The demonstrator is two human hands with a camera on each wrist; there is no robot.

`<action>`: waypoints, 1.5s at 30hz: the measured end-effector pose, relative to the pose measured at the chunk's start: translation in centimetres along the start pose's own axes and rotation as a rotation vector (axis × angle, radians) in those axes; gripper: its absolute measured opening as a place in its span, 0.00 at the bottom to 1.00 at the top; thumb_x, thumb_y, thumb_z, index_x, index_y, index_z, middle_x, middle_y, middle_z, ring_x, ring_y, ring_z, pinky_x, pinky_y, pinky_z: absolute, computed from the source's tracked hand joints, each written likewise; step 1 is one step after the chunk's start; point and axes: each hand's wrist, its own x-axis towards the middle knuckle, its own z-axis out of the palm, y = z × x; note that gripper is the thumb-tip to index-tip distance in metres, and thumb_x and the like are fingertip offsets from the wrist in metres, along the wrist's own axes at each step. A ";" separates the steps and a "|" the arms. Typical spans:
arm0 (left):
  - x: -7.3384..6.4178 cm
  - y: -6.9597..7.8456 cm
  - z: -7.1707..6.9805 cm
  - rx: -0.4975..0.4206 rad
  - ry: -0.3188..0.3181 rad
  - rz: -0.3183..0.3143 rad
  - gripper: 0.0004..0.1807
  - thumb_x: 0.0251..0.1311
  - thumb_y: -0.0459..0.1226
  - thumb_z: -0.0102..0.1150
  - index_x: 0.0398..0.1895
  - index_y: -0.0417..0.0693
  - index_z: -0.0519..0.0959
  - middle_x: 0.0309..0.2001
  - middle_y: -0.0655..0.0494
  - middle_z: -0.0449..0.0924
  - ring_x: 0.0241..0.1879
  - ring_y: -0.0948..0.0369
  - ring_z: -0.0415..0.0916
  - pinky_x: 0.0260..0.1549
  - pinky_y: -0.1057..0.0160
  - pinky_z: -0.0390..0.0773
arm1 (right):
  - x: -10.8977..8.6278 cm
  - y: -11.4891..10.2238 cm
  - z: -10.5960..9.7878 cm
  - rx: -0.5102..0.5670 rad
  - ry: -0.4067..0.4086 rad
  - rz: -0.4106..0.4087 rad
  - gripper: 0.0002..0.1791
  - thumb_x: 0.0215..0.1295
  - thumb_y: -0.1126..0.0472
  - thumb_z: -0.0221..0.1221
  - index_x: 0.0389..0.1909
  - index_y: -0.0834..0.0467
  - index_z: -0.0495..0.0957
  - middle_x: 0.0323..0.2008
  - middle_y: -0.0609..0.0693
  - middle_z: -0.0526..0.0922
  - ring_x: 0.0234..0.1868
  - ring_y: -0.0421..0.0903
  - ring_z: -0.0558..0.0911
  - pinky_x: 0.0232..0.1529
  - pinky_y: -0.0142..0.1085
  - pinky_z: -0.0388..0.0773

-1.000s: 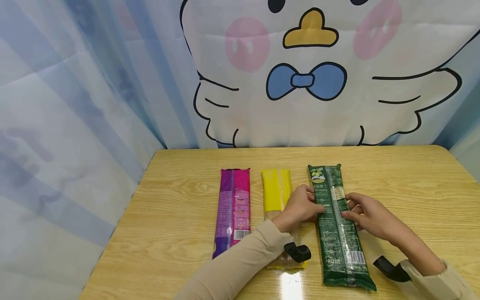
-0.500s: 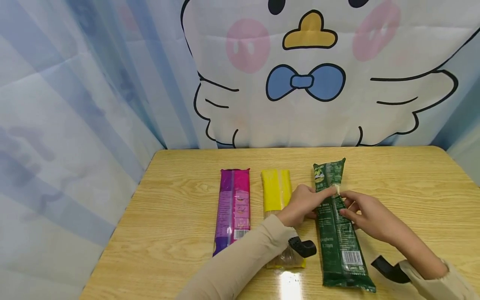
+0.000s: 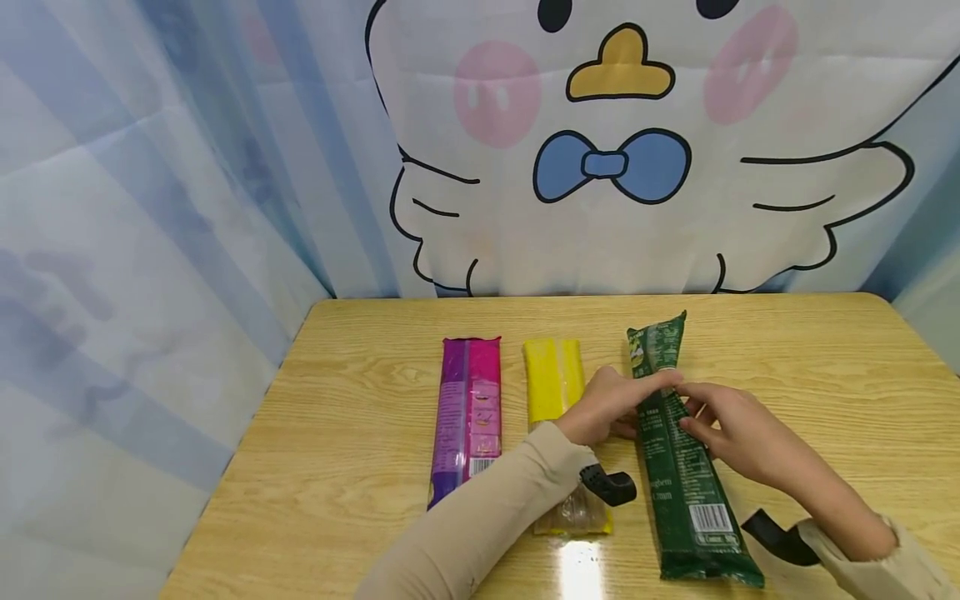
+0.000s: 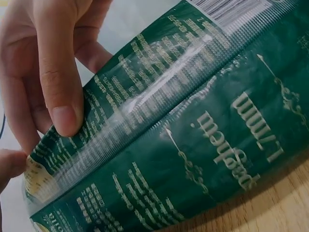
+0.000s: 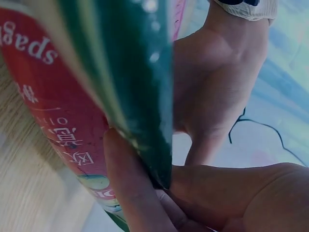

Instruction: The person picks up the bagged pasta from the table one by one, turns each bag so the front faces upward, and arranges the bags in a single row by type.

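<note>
A long green bag of spaghetti point(image 3: 686, 483) lies at the right, its right side tipped up off the table. My left hand point(image 3: 617, 403) grips it near its upper end, thumb laid across the top and the other fingers hidden behind. From the right side my right hand point(image 3: 738, 432) pinches the bag's edge; its thumb point(image 4: 65, 116) presses the printed back in the left wrist view. The bag's underside shows a red panel point(image 5: 63, 96) with white lettering in the right wrist view.
Left of the green bag lies a yellow pack point(image 3: 553, 375) with a see-through lower part, partly covered by the left arm. Farther left is a purple and pink pack point(image 3: 468, 408). Behind the wooden table point(image 3: 360, 467) hangs a printed curtain point(image 3: 615, 242).
The green bag, flat with its back up a second ago, has turned partly onto its left edge. My left thumb has moved from its left edge across the top; the right hand stays almost in place.
</note>
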 end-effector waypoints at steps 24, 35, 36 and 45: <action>0.9 0.4 0.4 -0.148 0.081 0.021 0.21 0.57 0.43 0.67 0.11 0.51 0.70 0.13 0.59 0.61 0.14 0.61 0.63 0.18 0.65 0.74 | -0.4 0.2 -1.4 0.050 0.057 0.042 0.27 0.65 0.57 0.65 0.58 0.69 0.73 0.40 0.54 0.83 0.38 0.50 0.84 0.33 0.42 0.84; 0.9 0.6 0.2 -0.147 0.120 -0.004 0.23 0.56 0.45 0.69 0.11 0.51 0.69 0.13 0.61 0.57 0.14 0.60 0.64 0.19 0.66 0.76 | 0.0 3.5 -1.4 0.623 -0.274 0.140 0.40 0.74 0.57 0.56 0.73 0.72 0.46 0.58 0.69 0.71 0.51 0.53 0.82 0.44 0.46 0.86; 0.9 0.6 0.2 -0.152 0.123 -0.006 0.23 0.56 0.45 0.69 0.11 0.52 0.67 0.13 0.61 0.56 0.14 0.60 0.64 0.19 0.67 0.76 | 0.0 3.7 -1.3 0.654 -0.302 0.147 0.41 0.74 0.57 0.55 0.74 0.72 0.44 0.59 0.70 0.71 0.51 0.54 0.82 0.45 0.48 0.85; 0.9 0.5 0.7 -0.191 0.131 -0.010 0.15 0.54 0.45 0.70 0.18 0.49 0.77 0.17 0.60 0.64 0.18 0.62 0.66 0.20 0.66 0.72 | 0.2 4.8 -0.8 0.729 -0.347 0.206 0.44 0.74 0.56 0.55 0.74 0.71 0.38 0.66 0.76 0.59 0.54 0.55 0.80 0.49 0.49 0.84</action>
